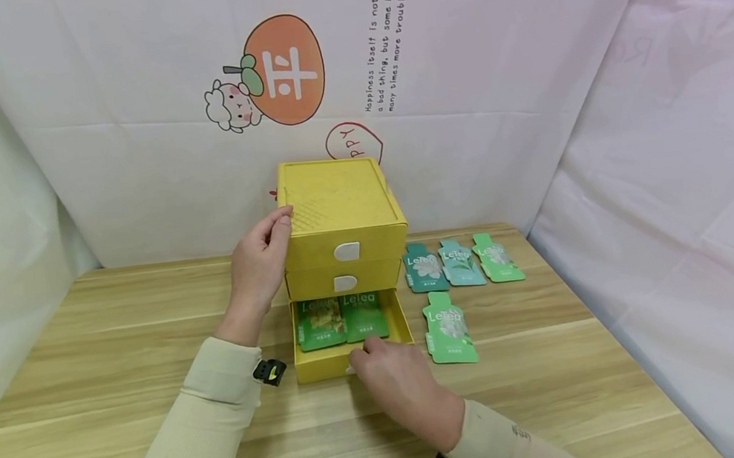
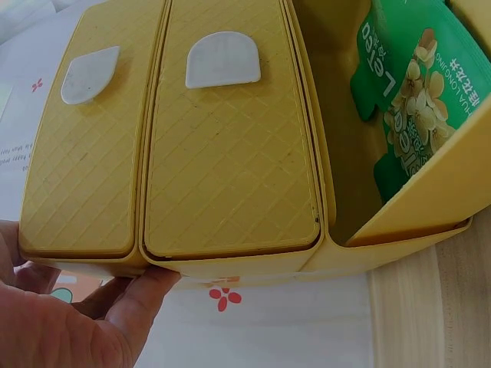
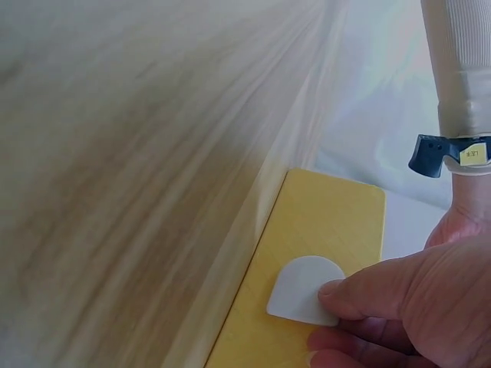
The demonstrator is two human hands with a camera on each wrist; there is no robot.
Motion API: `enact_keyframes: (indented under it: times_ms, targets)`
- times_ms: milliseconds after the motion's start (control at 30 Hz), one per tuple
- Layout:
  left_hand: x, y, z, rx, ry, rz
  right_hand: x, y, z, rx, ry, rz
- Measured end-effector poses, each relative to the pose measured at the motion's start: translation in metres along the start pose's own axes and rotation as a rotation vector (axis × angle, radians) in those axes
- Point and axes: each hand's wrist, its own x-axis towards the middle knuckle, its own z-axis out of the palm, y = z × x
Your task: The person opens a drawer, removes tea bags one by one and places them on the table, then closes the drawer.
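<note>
A yellow three-drawer box (image 1: 340, 194) stands on the table, its bottom drawer (image 1: 320, 369) pulled out. Two green LeTea sachets (image 1: 365, 320) lie side by side inside this drawer. At the drawer's front, my right hand (image 1: 402, 389) pinches the white tab handle (image 3: 303, 290), thumb on top of it and fingers beneath. My left hand (image 1: 261, 261) rests against the left side of the box, fingertips at its upper edge. In the left wrist view, thumb and fingers touch the side wall next to the two upper drawers (image 2: 230, 169), which are closed.
Right of the box lie more LeTea sachets: a dark teal one (image 1: 425, 271), a light teal one (image 1: 461, 265) and a green one (image 1: 499, 258) in a row, with another green one (image 1: 449, 332) nearer. A printed white cloth (image 1: 461, 100) hangs behind the wooden table (image 1: 120, 374).
</note>
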Motion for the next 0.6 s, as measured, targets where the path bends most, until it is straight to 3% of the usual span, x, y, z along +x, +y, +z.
enact_keyframes:
  times_ms: [600]
  targets:
    - [-0.0007,-0.0008,0.0001,-0.001,-0.014,-0.003,-0.0100,-0.0037,-0.0078,0.052,-0.056,-0.009]
